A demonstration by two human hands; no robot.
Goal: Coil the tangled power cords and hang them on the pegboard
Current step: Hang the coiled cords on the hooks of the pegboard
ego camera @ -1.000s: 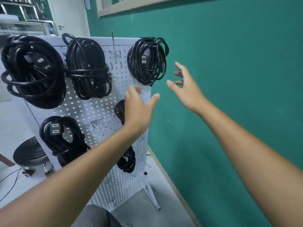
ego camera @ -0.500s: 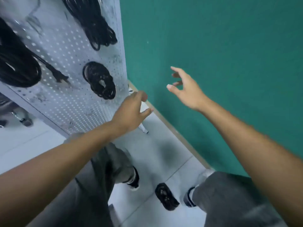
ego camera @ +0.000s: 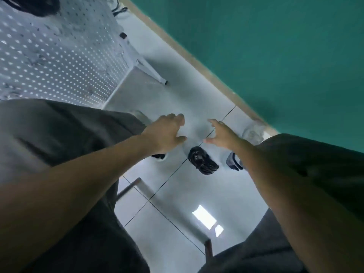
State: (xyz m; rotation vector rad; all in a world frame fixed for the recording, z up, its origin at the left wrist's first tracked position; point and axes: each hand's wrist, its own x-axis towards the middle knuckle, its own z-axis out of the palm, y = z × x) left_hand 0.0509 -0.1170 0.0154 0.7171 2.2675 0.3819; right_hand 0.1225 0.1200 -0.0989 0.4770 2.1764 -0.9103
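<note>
A black coiled cord (ego camera: 202, 160) lies on the pale tiled floor between my feet. Just above it both hands reach downward, empty. My left hand (ego camera: 167, 133) has loosely curled fingers and holds nothing. My right hand (ego camera: 220, 134) is spread, thumb apart from the fingers, a short way up and right of the cord. The white pegboard (ego camera: 55, 54) fills the upper left; only a dark edge of one hung cord (ego camera: 35, 4) shows at the top. The view is blurred.
The green wall (ego camera: 275, 56) with a beige skirting runs diagonally on the right. The pegboard's white foot (ego camera: 151, 71) juts onto the floor. My grey-trousered legs (ego camera: 59, 134) flank the cord. A metal leg (ego camera: 128, 189) stands near the lower middle.
The view has swung from the pegboard down to the floor. Both hands dropped from beside the hung coils toward the cord on the floor and drew closer together.
</note>
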